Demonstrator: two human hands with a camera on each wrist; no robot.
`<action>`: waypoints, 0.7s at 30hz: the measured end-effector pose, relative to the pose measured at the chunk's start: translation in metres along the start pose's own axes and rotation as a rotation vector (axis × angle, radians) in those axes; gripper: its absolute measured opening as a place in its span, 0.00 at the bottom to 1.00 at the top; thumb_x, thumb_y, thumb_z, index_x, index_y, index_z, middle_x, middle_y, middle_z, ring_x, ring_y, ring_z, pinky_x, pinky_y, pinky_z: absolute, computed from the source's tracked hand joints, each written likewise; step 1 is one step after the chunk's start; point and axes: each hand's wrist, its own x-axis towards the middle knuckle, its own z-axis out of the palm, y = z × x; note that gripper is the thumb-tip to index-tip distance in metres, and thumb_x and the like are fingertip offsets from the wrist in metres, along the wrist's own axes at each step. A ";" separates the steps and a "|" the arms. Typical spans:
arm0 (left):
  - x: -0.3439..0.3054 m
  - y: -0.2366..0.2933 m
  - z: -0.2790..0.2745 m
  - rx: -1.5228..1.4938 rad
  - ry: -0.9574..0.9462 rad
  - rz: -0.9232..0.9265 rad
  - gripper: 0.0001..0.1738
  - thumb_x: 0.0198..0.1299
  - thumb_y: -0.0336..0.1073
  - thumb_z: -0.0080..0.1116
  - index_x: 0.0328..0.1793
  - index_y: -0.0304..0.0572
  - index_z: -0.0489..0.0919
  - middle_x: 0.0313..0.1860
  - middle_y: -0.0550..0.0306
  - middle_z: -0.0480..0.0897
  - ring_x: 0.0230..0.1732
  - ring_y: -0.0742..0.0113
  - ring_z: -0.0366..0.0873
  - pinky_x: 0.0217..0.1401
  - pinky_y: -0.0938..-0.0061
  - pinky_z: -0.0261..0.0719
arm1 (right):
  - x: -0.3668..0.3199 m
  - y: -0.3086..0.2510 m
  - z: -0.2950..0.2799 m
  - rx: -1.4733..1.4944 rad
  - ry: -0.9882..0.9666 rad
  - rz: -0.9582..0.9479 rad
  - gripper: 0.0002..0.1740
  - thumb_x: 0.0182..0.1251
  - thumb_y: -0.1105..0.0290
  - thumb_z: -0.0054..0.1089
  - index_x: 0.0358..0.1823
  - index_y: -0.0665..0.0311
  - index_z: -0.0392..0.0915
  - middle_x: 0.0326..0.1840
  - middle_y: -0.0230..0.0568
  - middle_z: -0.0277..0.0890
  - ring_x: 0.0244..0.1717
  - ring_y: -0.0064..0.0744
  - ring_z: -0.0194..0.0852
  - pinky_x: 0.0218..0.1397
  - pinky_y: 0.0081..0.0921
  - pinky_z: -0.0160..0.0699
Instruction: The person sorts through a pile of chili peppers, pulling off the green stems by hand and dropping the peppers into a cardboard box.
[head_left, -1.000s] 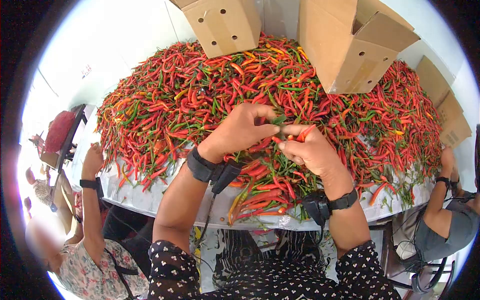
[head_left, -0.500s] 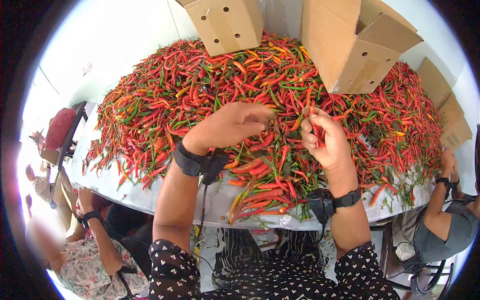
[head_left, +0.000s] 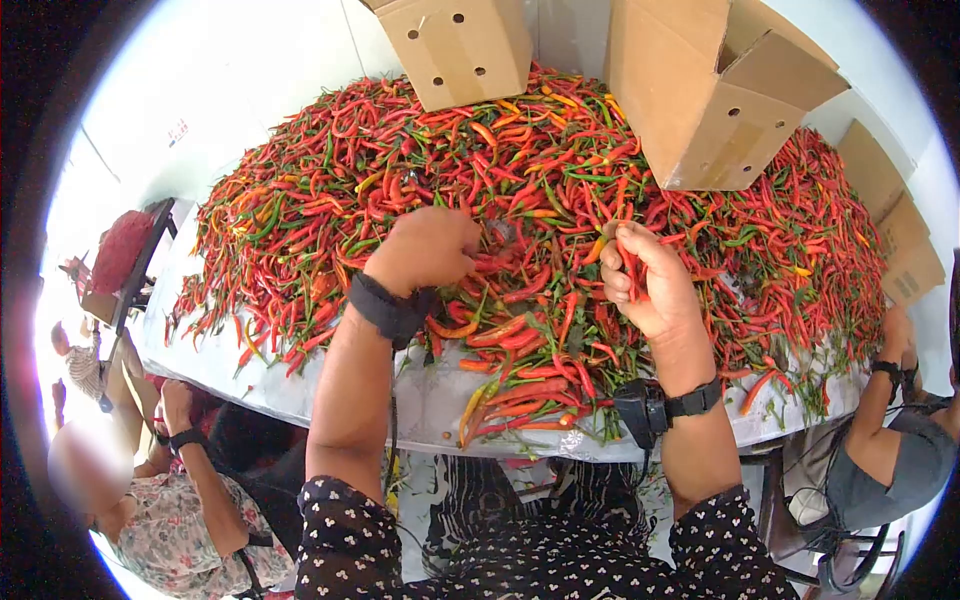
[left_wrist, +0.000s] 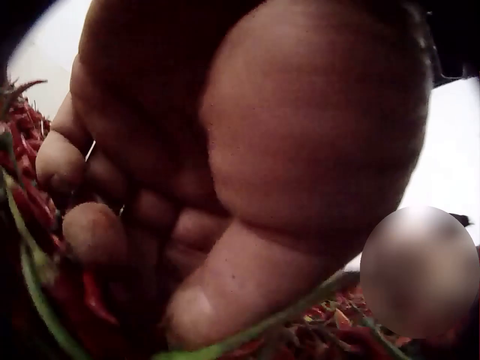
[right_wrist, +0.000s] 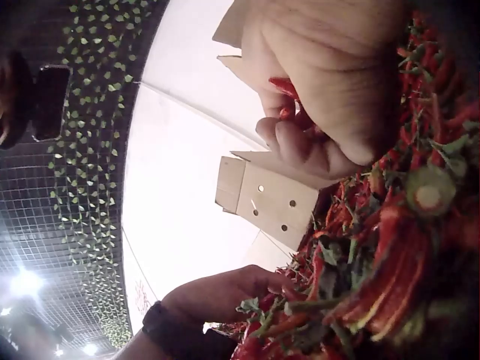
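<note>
In the head view my left hand (head_left: 425, 248) reaches into the left-middle of a big heap of red chili peppers (head_left: 520, 345), fingertips down among them. Up close, the left wrist view has its fingers bent loosely, thumb apart from the forefinger, with a red chili (left_wrist: 97, 300) just below that fingertip. Green stems cross under the thumb. My right hand (head_left: 650, 275) is raised over the heap's middle, its fingers curled round a few red chilies (right_wrist: 285, 86); their ends poke out beside the thumb, the rest hidden in the palm.
Two cardboard boxes (head_left: 465, 60) (head_left: 725, 110) with round holes stand on the heap at the back. Chilies spread over a white-covered table (head_left: 270, 385) with a rounded front edge. People work at the left and right, one in a flowered shirt (head_left: 200, 525).
My hands have parted from where they met at a green leaf. My left hand has moved left and down to the heap; my right hand has drawn slightly right, still holding chilies.
</note>
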 end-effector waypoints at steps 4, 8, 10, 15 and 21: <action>-0.006 -0.020 -0.006 0.033 0.141 -0.245 0.10 0.40 0.34 0.54 0.32 0.45 0.80 0.30 0.49 0.80 0.35 0.49 0.78 0.36 0.58 0.76 | 0.000 0.000 0.000 -0.007 -0.008 -0.002 0.07 0.63 0.66 0.52 0.39 0.60 0.72 0.21 0.32 0.70 0.15 0.20 0.62 0.16 0.17 0.58; -0.008 -0.022 -0.007 -0.137 0.341 -0.133 0.09 0.43 0.36 0.56 0.30 0.41 0.78 0.30 0.49 0.79 0.36 0.50 0.77 0.39 0.61 0.75 | -0.002 0.000 0.005 -0.017 0.012 0.005 0.06 0.62 0.67 0.52 0.38 0.59 0.72 0.21 0.31 0.71 0.15 0.20 0.63 0.16 0.18 0.58; -0.005 -0.017 -0.004 -0.208 0.230 -0.006 0.09 0.42 0.35 0.57 0.31 0.41 0.78 0.30 0.49 0.79 0.36 0.50 0.77 0.39 0.62 0.74 | -0.001 0.001 0.005 -0.019 0.019 0.014 0.06 0.62 0.67 0.52 0.38 0.59 0.72 0.20 0.31 0.70 0.15 0.20 0.63 0.16 0.18 0.58; -0.003 0.003 -0.003 -0.088 0.001 0.117 0.16 0.41 0.37 0.61 0.39 0.44 0.79 0.34 0.51 0.80 0.37 0.51 0.77 0.41 0.62 0.75 | 0.000 0.001 0.001 -0.026 -0.011 0.005 0.06 0.62 0.67 0.52 0.38 0.59 0.72 0.20 0.31 0.70 0.14 0.20 0.63 0.16 0.18 0.59; -0.009 0.013 -0.010 -0.046 0.010 0.048 0.26 0.40 0.39 0.62 0.49 0.45 0.74 0.35 0.50 0.80 0.40 0.50 0.77 0.42 0.60 0.74 | 0.000 0.001 0.002 -0.016 0.018 0.005 0.06 0.62 0.67 0.52 0.38 0.60 0.72 0.20 0.31 0.70 0.14 0.20 0.62 0.15 0.18 0.59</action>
